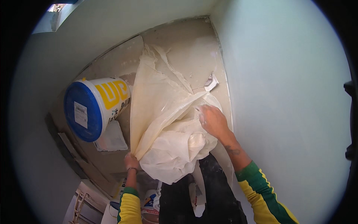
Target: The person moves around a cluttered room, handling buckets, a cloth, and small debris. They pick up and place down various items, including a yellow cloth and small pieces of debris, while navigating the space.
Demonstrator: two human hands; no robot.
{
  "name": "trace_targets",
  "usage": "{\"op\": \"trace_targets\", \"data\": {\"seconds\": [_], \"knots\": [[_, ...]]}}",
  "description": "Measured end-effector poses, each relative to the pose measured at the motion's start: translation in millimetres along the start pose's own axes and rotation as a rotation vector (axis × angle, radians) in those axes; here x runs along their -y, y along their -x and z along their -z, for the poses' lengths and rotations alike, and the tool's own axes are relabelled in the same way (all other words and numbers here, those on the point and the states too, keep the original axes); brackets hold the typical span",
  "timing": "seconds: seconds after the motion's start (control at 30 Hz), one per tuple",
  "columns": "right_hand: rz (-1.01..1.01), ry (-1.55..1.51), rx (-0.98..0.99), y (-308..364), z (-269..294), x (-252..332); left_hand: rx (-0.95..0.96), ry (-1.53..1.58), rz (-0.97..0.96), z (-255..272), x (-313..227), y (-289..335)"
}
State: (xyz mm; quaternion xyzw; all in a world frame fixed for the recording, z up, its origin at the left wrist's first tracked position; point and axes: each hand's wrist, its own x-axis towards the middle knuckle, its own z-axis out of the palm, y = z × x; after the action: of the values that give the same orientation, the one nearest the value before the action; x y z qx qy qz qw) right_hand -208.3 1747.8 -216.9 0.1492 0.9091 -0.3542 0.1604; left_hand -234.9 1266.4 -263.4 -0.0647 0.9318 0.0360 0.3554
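Observation:
A large cream plastic sheet point(164, 108) lies crumpled over the floor of a narrow corner between pale walls. My right hand point(212, 120) grips a bunched fold of the sheet near its right side. At the sheet's lower left edge, my left hand point(131, 161) pinches the plastic close to the floor. Both arms wear yellow and green sleeves. The far end of the sheet stretches toward the corner.
A white bucket with a blue lid point(93, 108) stands on a flat white board point(111, 140) left of the sheet. A scrap of paper point(211, 82) lies by the right wall point(283, 112). More buckets point(149, 203) and a wooden frame point(80, 205) are below.

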Motion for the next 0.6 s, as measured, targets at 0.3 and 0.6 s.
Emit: {"op": "trace_targets", "data": {"seconds": [0.3,0.6], "knots": [[-0.645,-0.86,0.681,-144,-147,-1,-0.025,0.089,-0.226,-4,-81,74],[-0.588,-0.239,0.255,-100,-204,55,0.229,0.315,-0.117,-26,-206,156]]}}
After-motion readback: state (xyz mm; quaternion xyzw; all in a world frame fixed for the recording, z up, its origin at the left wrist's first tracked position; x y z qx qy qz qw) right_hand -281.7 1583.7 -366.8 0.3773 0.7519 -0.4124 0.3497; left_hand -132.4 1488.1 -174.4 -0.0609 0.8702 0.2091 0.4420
